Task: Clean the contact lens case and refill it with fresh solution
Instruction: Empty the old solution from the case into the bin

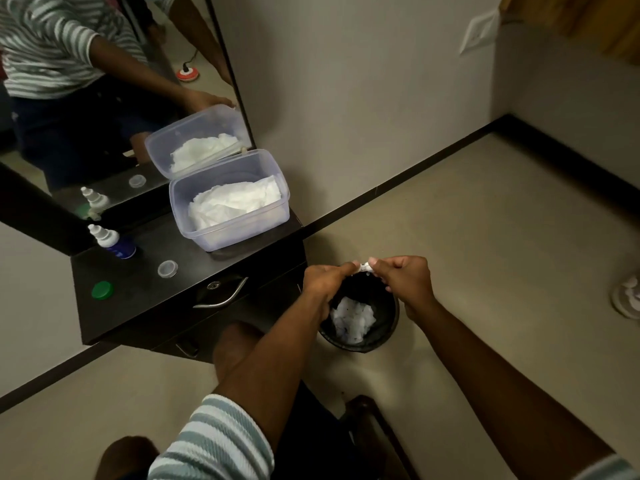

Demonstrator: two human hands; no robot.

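Both hands hold a small white contact lens case (364, 266) over a black bin (388, 337) on the floor. My left hand (327, 282) pinches its left end and my right hand (403, 280) pinches its right end; fingers hide most of it. On the dark dresser top (149, 296) stand a solution bottle (112, 241) with a white nozzle and blue label, a green cap (102, 290) and a clear cap (168, 269).
A clear plastic box (230, 202) of white tissues sits open at the dresser's back right, against a mirror (104, 98). Crumpled white tissue (351, 318) lies in the bin. A drawer handle (221, 297) juts out below the top. My knee (235, 344) is beside the dresser.
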